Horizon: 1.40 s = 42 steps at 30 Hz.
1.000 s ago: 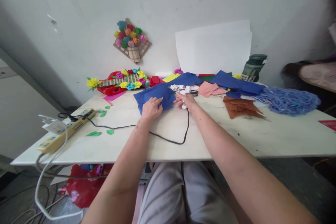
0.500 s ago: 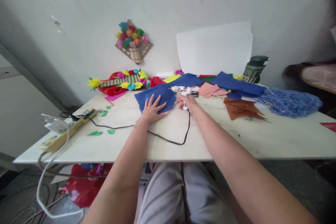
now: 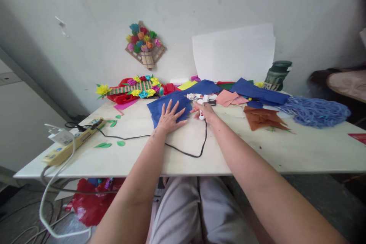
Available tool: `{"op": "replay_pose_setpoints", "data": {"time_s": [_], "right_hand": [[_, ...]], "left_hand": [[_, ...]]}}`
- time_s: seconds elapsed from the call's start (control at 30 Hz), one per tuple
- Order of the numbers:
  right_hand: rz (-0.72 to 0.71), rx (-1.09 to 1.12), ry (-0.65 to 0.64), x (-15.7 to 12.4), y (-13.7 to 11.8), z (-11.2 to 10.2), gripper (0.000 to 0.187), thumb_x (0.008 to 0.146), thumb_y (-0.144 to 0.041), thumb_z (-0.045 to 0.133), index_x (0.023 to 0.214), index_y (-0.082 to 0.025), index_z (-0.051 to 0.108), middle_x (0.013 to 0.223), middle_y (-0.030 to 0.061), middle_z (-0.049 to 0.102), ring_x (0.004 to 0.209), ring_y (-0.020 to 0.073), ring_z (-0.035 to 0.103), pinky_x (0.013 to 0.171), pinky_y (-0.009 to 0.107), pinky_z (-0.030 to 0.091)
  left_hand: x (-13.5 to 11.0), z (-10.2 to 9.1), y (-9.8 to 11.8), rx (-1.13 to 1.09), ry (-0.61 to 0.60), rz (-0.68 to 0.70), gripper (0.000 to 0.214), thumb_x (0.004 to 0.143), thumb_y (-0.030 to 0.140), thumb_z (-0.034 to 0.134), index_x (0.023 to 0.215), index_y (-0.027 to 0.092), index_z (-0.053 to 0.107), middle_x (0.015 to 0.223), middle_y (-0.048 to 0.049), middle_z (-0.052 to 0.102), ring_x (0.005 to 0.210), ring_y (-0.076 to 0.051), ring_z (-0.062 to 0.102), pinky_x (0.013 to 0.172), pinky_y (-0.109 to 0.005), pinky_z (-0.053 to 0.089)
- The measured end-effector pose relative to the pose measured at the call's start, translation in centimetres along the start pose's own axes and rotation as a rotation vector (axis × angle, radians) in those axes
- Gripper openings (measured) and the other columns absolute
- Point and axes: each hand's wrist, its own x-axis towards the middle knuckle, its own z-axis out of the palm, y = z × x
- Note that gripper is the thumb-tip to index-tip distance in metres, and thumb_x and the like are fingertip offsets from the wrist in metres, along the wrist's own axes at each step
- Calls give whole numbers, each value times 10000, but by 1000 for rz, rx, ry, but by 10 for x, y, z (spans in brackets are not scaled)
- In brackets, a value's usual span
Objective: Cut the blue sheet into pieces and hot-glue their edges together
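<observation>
A sheet of dark blue paper point(image 3: 160, 106) lies at the middle of the white table point(image 3: 257, 152). My left hand point(image 3: 170, 118) rests flat on its near edge with the fingers spread. To its right, my right hand point(image 3: 205, 111) is wrapped around the handle of a white glue gun point(image 3: 200, 99), whose nozzle points left over the blue paper. The gun's black cord point(image 3: 183, 151) loops across the table toward a yellow power strip point(image 3: 71, 143) at the left edge.
Brown paper pieces point(image 3: 263, 117), pink paper point(image 3: 227, 97), more blue sheets point(image 3: 257, 91) and a blue yarn-like heap point(image 3: 314, 110) lie to the right. Paper-flower crafts point(image 3: 134, 87) sit at the back left, green paper leaves point(image 3: 108, 145) near the strip. A dark green bottle point(image 3: 276, 74) stands by the wall.
My left hand went from curled on the blue paper to flat with spread fingers and slid slightly right. The right hand and glue gun stayed put.
</observation>
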Motion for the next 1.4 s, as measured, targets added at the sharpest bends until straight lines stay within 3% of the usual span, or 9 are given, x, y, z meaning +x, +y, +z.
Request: {"op": "replay_pose_setpoints", "data": {"time_s": [0.3, 0.57, 0.97, 1.3, 1.4], "right_hand": [[14, 4, 14, -1, 0, 0, 284, 777, -394, 599, 891, -138, 558, 636, 37, 664, 344, 121, 556, 298, 203, 417], [10, 6, 4, -2, -2, 0, 291, 781, -394, 598, 911, -137, 559, 625, 34, 661, 338, 119, 551, 296, 199, 410], [22, 0, 7, -2, -2, -1, 277, 773, -397, 606, 845, -136, 553, 622, 42, 665, 334, 119, 549, 289, 197, 404], [28, -5, 1, -3, -3, -2, 274, 769, -398, 607, 829, -136, 554, 632, 49, 667, 343, 124, 554, 297, 203, 409], [27, 4, -6, -2, -2, -2, 268, 768, -389, 610, 837, -135, 556, 630, 48, 667, 339, 126, 553, 294, 205, 409]], "left_hand": [[5, 8, 5, -8, -55, -24, 563, 801, 643, 280, 1252, 366, 474, 1477, 50, 174, 1358, -282, -7, 1074, -519, 8], [0, 6, 1, -27, -18, -69, 633, 817, 611, 295, 1381, 327, 247, 1487, 13, 133, 1358, -270, -34, 1066, -532, 21], [-9, 0, -15, -99, -89, -126, 514, 785, 635, 359, 1255, 440, 433, 1484, 73, 128, 1342, -328, -89, 1040, -586, 3], [-10, 5, -15, -113, -167, -92, 523, 787, 648, 329, 1258, 441, 426, 1489, 65, 96, 1339, -328, -95, 1031, -590, -4], [-10, 8, -15, -111, -124, -106, 563, 799, 618, 344, 1323, 410, 334, 1491, 53, 82, 1342, -309, -93, 1042, -573, 12]]}}
